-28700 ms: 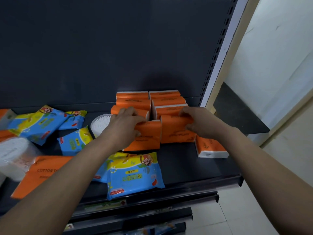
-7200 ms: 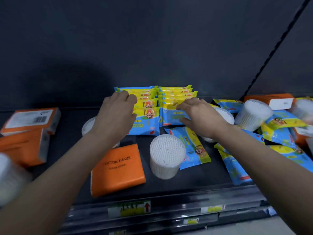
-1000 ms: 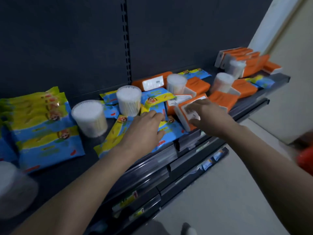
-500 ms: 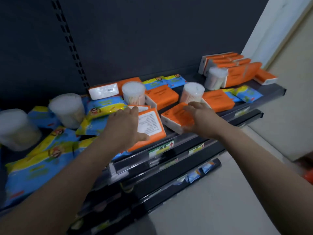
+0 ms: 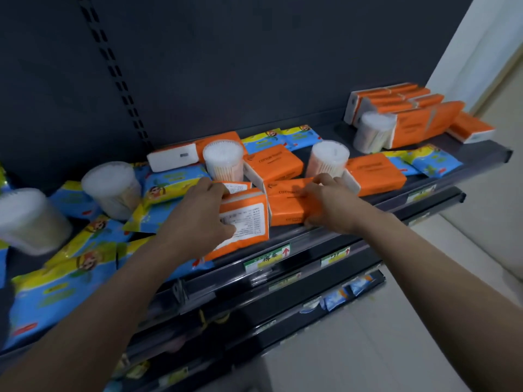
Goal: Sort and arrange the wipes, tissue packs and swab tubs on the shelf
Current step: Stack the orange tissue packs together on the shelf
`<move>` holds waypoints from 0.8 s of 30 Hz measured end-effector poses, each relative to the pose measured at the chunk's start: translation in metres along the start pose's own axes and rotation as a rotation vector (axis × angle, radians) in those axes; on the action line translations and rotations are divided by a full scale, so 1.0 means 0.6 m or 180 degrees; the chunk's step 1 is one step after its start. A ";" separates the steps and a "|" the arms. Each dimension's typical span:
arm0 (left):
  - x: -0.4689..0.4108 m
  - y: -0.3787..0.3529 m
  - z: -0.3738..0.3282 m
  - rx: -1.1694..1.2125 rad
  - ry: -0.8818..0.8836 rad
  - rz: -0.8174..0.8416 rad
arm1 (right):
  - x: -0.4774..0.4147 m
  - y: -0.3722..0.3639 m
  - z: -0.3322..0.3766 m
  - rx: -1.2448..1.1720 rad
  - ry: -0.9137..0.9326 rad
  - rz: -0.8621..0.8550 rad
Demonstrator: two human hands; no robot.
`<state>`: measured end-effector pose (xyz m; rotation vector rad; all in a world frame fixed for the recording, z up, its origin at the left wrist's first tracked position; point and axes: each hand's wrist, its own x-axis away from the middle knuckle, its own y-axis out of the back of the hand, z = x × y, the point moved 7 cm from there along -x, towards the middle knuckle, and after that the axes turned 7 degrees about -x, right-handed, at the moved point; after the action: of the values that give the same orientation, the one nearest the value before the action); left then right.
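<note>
My left hand grips an orange tissue pack with its white label side up, at the shelf's front edge. My right hand grips a second orange tissue pack lying right beside it. More orange tissue packs lie loose behind them. A neat row of orange packs stands at the far right. Swab tubs stand among blue and yellow wipes packs.
The dark shelf ends at the right next to a pale wall. Its front rail carries price labels. Lower shelves jut out below with small packets. A swab tub leans against the orange row.
Both hands have closed on the two orange packs and drawn them together at the front edge. The view has shifted slightly right.
</note>
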<state>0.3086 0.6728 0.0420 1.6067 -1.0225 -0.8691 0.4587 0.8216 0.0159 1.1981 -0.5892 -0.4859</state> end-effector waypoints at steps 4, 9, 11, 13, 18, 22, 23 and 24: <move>-0.006 0.014 -0.009 0.0052 -0.0234 -0.0229 | -0.008 0.008 0.007 -0.0477 -0.0123 0.0147; 0.006 0.022 -0.016 -0.0111 -0.0584 -0.0277 | -0.027 0.009 0.014 -0.0520 -0.0277 0.0260; 0.008 0.029 -0.010 0.0114 -0.0595 -0.0314 | -0.034 0.004 0.016 -0.0529 -0.0287 0.0459; 0.009 0.036 0.002 0.0433 -0.0455 -0.0310 | -0.043 0.002 0.016 -0.0571 -0.0296 0.0598; 0.003 0.062 0.025 0.0943 -0.0078 -0.0553 | -0.070 0.013 0.017 -0.0462 -0.0168 0.0445; -0.004 0.085 0.012 0.0909 0.0166 -0.0853 | -0.070 0.040 0.034 -0.0697 0.0410 0.0239; -0.005 0.091 0.002 0.0927 0.0193 -0.0950 | -0.066 0.052 0.033 -0.0771 0.0552 0.0161; -0.006 0.098 -0.012 0.0967 0.0206 -0.1052 | -0.062 0.065 0.028 -0.0787 0.0666 0.0075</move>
<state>0.3016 0.6704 0.1011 2.0894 -0.8872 -0.9029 0.4213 0.8451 0.0513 0.9900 -0.3522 -0.3947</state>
